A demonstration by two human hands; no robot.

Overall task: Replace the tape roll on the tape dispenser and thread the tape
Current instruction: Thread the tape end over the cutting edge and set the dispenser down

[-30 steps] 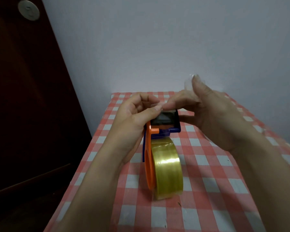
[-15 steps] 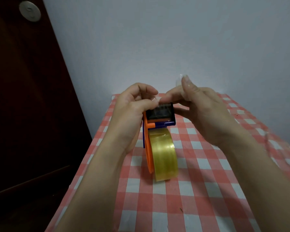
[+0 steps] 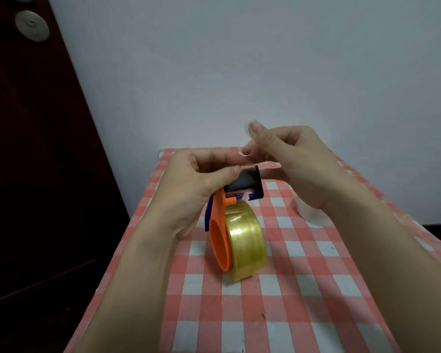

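An orange and blue tape dispenser (image 3: 220, 226) stands on the checked tablecloth, carrying a roll of clear yellowish tape (image 3: 246, 247). My left hand (image 3: 191, 189) grips the dispenser's upper part, its thumb lying on the dark roller (image 3: 243, 183) at the head. My right hand (image 3: 288, 161) is just beyond the head, its thumb and fingers pinching the clear free end of the tape (image 3: 250, 151), which is faint and blurred. The tape's path over the head is too hard to make out.
The red and white checked table (image 3: 285, 296) has its left edge close to the dispenser, with a dark wooden door (image 3: 36, 174) beyond it. A pale wall rises behind. A faint clear scrap (image 3: 309, 211) lies on the cloth under my right wrist.
My right hand has drawn a little up and to the right of the dispenser head with the tape end. The dispenser has tilted slightly. My left hand keeps its hold.
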